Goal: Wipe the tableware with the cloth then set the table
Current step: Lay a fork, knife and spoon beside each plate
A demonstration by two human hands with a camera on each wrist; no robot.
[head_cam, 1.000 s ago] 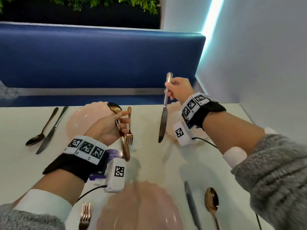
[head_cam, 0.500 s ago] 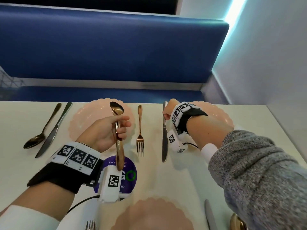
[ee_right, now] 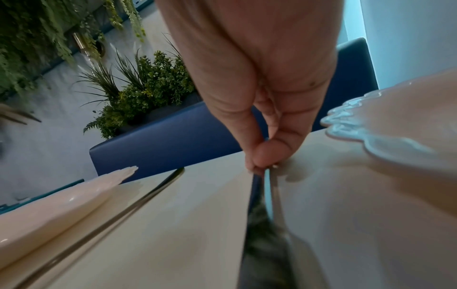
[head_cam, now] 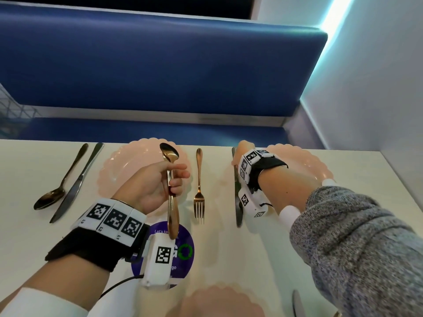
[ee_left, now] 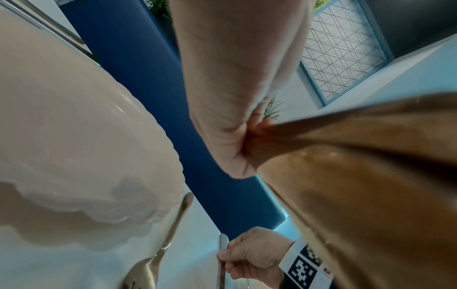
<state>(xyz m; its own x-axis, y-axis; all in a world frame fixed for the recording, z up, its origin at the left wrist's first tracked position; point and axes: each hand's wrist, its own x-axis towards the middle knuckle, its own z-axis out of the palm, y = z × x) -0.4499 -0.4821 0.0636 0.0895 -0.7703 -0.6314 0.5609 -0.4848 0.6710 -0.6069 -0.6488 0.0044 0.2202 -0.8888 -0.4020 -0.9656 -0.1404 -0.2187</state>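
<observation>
Head view: right hand (head_cam: 243, 154) pinches the knife (head_cam: 238, 202) handle, blade flat on the table (head_cam: 297, 266) left of the far-right plate (head_cam: 320, 170), evidently aligning it. Left hand (head_cam: 155, 184) grips a raised spoon (head_cam: 170, 191), awaiting placement.

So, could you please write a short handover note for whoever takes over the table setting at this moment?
Left hand: grips a gold spoon by the handle, bowl up, above the far left pink plate.
Right hand: pinches the handle end of a knife that lies flat on the table, left of the far right pink plate.
Done: the far left plate has a dark spoon and knife on its left and a gold fork on its right.
Left: release the knife, place the gold spoon. No cloth in view.
</observation>
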